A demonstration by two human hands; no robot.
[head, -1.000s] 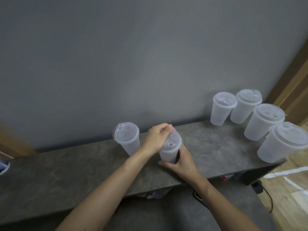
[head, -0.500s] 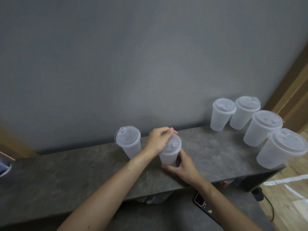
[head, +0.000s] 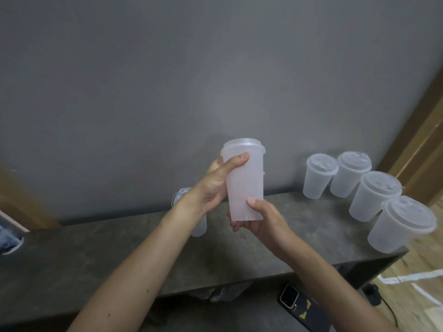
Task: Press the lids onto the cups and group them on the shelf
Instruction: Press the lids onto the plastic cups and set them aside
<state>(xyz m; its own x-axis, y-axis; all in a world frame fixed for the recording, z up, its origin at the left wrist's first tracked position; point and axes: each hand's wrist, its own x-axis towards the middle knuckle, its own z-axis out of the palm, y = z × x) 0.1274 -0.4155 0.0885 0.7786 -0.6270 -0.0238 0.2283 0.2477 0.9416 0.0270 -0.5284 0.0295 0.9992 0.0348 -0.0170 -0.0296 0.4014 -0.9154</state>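
While the dark shelf (head: 119, 259) lies beneath both hands, four lidded cups (head: 374, 195) stand grouped well right of the right hand (head: 261, 219). The capped cup (head: 244, 183) is held upright above the shelf: the left hand (head: 215, 185) grips its upper wall and the right hand grips its base. Another lidded cup (head: 200, 227) stands behind the left wrist.

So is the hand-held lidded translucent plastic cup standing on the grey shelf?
No, the left hand and right hand hold the cup above the shelf.
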